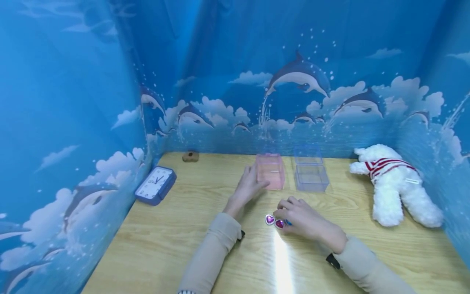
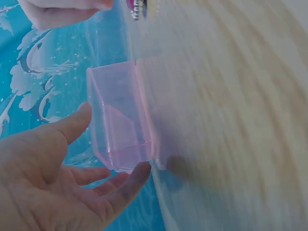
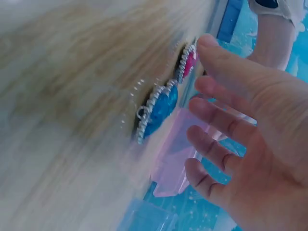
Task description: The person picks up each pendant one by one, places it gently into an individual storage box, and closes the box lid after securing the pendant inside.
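My left hand is at the left side of a pink see-through plastic box, thumb and fingers spread around its near end. In the left wrist view the fingertips come right up to the box wall. Two pink heart-shaped gems, one left of the other, lie on the table with silver beaded rims. Over them reaches my right hand, its fingers loosely bent and parted. Beneath it a blue heart gem shows in the right wrist view, partly covered in the head view.
A clear bluish box with its lid up stands right of the pink one. A white plush toy in a striped shirt lies at the right. At the left are a blue clock and, farther back, a small brown object.
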`<control>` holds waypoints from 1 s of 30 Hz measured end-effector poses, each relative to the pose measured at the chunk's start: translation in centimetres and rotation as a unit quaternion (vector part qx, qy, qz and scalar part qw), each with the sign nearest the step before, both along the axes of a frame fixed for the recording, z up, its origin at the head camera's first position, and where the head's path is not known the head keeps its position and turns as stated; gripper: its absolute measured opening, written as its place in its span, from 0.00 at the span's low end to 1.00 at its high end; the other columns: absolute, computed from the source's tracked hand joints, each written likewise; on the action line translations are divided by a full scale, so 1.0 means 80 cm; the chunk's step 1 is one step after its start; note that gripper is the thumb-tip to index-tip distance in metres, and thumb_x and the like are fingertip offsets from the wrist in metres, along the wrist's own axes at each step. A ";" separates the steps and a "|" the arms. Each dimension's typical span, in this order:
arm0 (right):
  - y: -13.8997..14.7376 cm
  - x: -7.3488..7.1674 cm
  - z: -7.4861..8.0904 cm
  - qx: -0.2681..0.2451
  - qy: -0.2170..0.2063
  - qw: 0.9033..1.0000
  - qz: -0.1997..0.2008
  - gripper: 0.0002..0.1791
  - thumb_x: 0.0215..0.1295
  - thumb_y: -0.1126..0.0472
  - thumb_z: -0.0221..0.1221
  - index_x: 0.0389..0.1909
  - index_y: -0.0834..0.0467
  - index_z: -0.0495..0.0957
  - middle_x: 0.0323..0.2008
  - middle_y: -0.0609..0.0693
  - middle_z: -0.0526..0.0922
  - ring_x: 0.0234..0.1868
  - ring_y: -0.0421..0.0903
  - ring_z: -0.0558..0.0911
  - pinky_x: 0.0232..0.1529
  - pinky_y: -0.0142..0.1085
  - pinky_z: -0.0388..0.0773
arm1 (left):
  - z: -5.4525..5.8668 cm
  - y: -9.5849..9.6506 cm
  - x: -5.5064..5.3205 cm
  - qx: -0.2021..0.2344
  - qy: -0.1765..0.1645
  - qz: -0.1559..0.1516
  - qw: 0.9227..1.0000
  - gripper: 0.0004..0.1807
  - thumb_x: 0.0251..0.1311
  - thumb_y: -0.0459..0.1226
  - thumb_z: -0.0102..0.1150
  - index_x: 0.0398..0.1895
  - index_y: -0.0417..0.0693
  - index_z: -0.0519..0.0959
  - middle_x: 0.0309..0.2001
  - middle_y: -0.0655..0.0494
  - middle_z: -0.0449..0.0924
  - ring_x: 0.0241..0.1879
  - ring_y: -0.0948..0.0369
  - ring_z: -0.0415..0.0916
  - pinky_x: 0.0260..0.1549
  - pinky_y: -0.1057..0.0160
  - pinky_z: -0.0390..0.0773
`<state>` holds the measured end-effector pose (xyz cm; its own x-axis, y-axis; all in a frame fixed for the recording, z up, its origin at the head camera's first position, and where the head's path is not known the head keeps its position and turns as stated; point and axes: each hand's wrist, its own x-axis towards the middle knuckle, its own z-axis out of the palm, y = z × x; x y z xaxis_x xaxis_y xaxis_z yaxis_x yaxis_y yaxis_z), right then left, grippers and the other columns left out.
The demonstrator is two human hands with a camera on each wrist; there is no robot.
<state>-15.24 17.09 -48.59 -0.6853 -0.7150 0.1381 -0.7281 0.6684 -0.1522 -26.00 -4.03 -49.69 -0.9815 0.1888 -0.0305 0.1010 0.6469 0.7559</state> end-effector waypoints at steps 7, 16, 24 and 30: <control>-0.009 -0.002 -0.005 0.032 0.021 0.999 0.016 0.22 0.55 0.53 0.76 0.52 0.49 0.87 0.47 0.45 0.85 0.48 0.46 0.80 0.45 0.41 0.82 | -0.004 -0.001 -0.005 0.012 0.003 -0.001 1.000 0.48 0.67 0.43 0.69 0.85 0.53 0.54 0.70 0.42 0.70 0.65 0.44 0.76 0.67 0.40 0.79; -0.011 -0.004 -0.009 0.033 0.031 0.999 0.002 0.13 0.58 0.51 0.75 0.42 0.50 0.87 0.40 0.43 0.83 0.42 0.43 0.78 0.39 0.35 0.76 | 0.002 -0.001 -0.005 0.020 -0.017 -0.003 1.000 0.48 0.70 0.45 0.67 0.86 0.51 0.50 0.78 0.40 0.62 0.73 0.42 0.69 0.74 0.39 0.72; -0.011 -0.009 -0.014 0.038 0.075 0.996 0.021 0.10 0.57 0.51 0.75 0.34 0.48 0.84 0.34 0.40 0.80 0.37 0.40 0.75 0.35 0.32 0.70 | 0.001 0.002 -0.008 0.009 -0.018 -0.003 1.000 0.48 0.71 0.46 0.64 0.86 0.49 0.48 0.78 0.40 0.62 0.71 0.43 0.72 0.73 0.42 0.74; -0.009 -0.016 -0.018 0.003 0.107 0.994 0.037 0.10 0.51 0.58 0.73 0.34 0.49 0.83 0.31 0.40 0.78 0.34 0.39 0.74 0.34 0.32 0.72 | 0.003 0.004 -0.005 0.007 -0.024 0.005 1.000 0.48 0.71 0.46 0.64 0.86 0.49 0.49 0.78 0.39 0.62 0.71 0.43 0.72 0.73 0.43 0.75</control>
